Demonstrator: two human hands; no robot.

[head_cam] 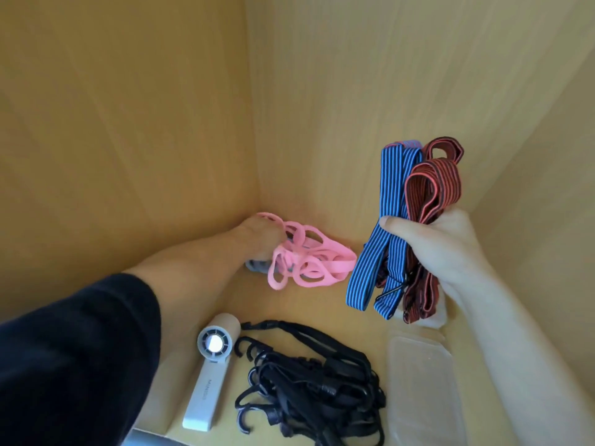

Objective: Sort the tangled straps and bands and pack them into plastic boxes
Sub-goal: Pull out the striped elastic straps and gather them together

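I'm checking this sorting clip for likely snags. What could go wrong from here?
1. The right hand grips the blue striped straps and the red striped straps in one bunch, with a black hook dangling between them; they may re-tangle or mix colours.
2. The left hand reaches into the pink bands, whose loops interlock, so lifting one may drag the rest.
3. The black hooked cords lie against the clear plastic box and could catch it.

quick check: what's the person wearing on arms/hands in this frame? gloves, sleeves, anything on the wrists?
No gloves: both the left hand and the right hand are bare. The left arm has a dark, black-looking sleeve pushed up to about the elbow. The right forearm is uncovered. No watch or wristband visible.
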